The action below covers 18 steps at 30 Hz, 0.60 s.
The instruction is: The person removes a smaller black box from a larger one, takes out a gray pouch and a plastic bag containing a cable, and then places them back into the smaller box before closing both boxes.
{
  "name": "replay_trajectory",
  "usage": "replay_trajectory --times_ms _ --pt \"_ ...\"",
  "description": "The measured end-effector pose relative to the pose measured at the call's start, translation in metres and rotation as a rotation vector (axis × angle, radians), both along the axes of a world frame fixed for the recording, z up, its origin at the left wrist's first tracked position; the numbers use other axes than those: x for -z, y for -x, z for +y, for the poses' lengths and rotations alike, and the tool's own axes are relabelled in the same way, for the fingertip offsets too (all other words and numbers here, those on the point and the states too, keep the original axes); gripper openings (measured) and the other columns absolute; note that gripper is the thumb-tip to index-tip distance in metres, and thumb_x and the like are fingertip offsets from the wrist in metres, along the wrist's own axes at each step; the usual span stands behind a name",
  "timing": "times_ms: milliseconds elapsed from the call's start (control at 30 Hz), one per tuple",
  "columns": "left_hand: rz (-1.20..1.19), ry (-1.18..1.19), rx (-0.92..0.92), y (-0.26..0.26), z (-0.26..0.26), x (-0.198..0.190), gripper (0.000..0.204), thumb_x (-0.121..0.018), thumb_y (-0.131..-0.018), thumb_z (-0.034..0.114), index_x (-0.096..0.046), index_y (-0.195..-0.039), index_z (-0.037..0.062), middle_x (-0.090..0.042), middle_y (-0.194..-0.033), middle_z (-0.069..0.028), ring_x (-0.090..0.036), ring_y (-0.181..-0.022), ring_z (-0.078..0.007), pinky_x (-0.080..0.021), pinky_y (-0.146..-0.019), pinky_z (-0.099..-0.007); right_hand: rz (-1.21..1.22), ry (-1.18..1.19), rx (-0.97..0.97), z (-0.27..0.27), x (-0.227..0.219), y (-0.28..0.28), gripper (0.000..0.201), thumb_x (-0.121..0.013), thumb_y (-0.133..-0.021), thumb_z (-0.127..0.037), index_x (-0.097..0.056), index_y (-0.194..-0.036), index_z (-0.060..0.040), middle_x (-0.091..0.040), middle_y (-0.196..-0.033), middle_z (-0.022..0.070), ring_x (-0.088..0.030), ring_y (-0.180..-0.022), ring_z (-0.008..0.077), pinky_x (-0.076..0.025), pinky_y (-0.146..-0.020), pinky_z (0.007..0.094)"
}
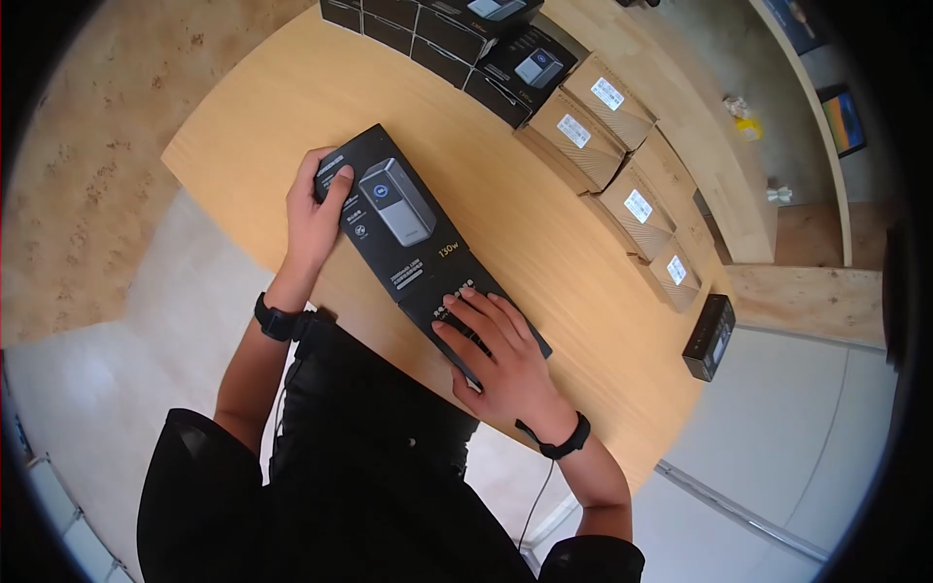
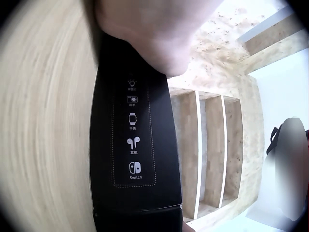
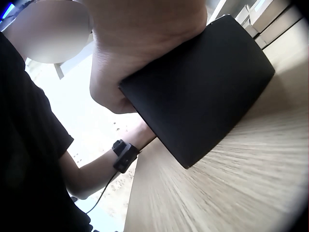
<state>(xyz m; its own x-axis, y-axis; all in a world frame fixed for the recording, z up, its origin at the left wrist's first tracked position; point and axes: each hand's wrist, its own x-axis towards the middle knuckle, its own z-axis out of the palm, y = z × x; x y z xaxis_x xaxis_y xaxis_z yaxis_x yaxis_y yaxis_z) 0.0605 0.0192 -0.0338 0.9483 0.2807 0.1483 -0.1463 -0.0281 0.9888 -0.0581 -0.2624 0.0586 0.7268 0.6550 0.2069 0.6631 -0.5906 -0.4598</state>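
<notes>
A long black box (image 1: 408,199) lies slantwise on the table, printed with a grey power bank and "130W". A seam crosses it below that print, where its outline steps slightly. My left hand (image 1: 316,214) grips the far left end, thumb on the printed face and fingers round the side. On the near part of the box, my right hand (image 1: 501,360) rests with fingers spread over the top face and thumb by the near edge. Small device icons mark the box's side (image 2: 134,130) in the left wrist view. Its plain black end (image 3: 203,92) fills much of the right wrist view.
Stacked black boxes (image 1: 442,44) stand at the table's back edge. Several brown cardboard boxes (image 1: 593,126) with white labels line the right side. A small black box (image 1: 709,337) sits at the right edge of the wooden table (image 1: 243,126). Shelves rise behind.
</notes>
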Motion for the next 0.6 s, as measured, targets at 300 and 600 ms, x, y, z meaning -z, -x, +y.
replay_trajectory --times_ms 300,600 --pt "-0.056 -0.176 0.039 -0.002 0.008 0.000 0.032 -0.069 -0.100 0.023 -0.067 -0.123 0.0010 -0.073 -0.104 -0.0170 -0.072 -0.094 -0.0294 -0.056 -0.085 -0.0367 0.008 -0.045 -0.006 0.009 0.005 -0.002 0.050 -0.073 -0.071 -0.010 -0.068 -0.121 -0.0053 -0.063 -0.139 0.0156 -0.058 -0.133 0.0381 -0.045 -0.114 0.0504" --pt "-0.106 -0.178 0.044 0.000 0.016 0.007 0.035 -0.071 -0.097 0.027 -0.069 -0.123 0.0036 -0.073 -0.107 -0.0171 -0.072 -0.095 -0.0336 -0.056 -0.084 -0.0414 0.007 0.068 0.007 0.011 0.009 -0.001 0.054 -0.075 -0.071 -0.014 -0.065 -0.123 -0.0036 -0.061 -0.139 0.0189 -0.057 -0.132 0.0431 -0.045 -0.111 0.0509"
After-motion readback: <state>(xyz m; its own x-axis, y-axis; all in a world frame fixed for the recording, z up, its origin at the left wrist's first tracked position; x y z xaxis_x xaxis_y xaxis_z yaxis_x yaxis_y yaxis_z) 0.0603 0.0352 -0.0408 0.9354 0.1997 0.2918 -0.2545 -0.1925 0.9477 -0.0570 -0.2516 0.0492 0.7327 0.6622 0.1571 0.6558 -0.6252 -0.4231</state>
